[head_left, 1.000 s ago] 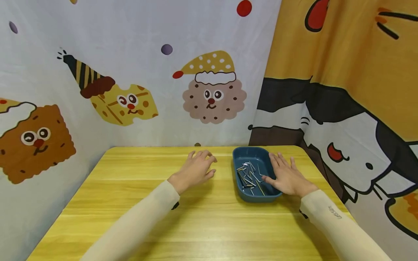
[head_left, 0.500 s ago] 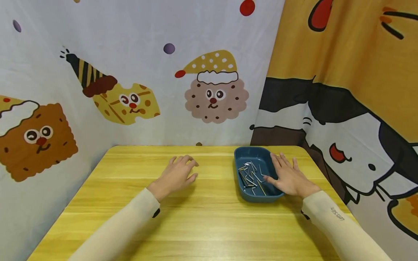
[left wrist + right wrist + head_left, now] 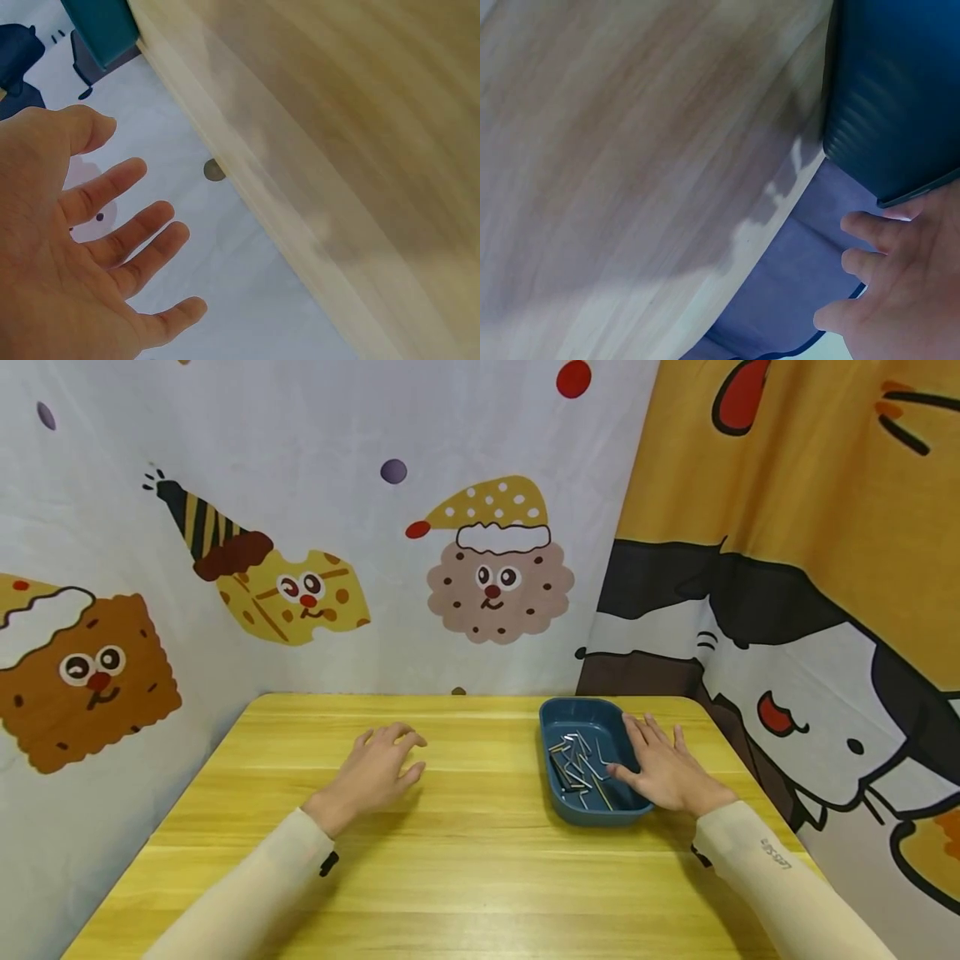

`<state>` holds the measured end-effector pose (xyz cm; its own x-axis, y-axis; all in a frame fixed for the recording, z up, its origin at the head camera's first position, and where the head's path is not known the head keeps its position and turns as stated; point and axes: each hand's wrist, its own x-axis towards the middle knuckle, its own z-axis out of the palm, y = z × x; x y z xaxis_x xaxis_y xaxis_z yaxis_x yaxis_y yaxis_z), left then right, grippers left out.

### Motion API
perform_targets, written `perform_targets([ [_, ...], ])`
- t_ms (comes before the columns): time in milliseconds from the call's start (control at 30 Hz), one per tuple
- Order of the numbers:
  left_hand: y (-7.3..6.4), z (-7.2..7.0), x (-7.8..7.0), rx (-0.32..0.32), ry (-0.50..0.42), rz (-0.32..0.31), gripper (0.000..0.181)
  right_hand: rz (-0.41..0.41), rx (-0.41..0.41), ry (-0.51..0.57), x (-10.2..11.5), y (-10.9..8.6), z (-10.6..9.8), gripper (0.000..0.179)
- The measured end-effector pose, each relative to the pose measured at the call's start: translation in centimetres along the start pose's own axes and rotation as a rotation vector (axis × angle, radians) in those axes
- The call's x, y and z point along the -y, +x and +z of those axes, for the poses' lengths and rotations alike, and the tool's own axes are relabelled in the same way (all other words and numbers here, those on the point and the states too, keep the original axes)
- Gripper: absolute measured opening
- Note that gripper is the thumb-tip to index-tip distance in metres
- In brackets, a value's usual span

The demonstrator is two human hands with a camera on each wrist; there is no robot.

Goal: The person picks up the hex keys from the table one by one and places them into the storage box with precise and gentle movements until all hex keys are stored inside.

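A dark blue plastic bin [image 3: 564, 817] stands at the right of the yellow wood-grain table [image 3: 480, 893]. Inside it lies a loose heap of thin L-shaped hex keys [image 3: 576, 767], mostly silver, some gold-toned, with a dark piece along the left wall. My right hand [image 3: 666, 768] is at the bin's right rim, its fingers extended along the outside and its thumb reaching over the rim. In the right wrist view those fingers [image 3: 870, 231] sit right beside the bin's rim. My left hand [image 3: 369, 777] hovers over the table left of the bin, fingers spread and slightly bent, holding nothing.
A white cartoon-printed curtain [image 3: 337, 668] hangs directly behind the table's far edge. On the right side, an orange, black and white printed curtain [image 3: 810, 693] runs close along the table.
My left hand has moved left, away from the bin, across the table. The right hand has stayed at the bin's right rim, and the hex keys lie as before.
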<state>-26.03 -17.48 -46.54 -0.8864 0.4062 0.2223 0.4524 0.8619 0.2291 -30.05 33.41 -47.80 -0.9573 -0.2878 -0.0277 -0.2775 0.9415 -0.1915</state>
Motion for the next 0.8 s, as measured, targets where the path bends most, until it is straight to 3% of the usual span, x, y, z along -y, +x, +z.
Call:
perform_targets([
  [433, -1.6, -0.6, 2.0, -0.066, -0.002, -0.038, 0.039, 0.001, -0.020, -0.009, -0.5, 0.3, -0.1, 0.110],
  [800, -4.0, -0.9, 3.7, -0.055, 0.004, -0.084, 0.044, -0.040, -0.078, 0.014, -1.3, -0.1, 0.7, 0.096],
])
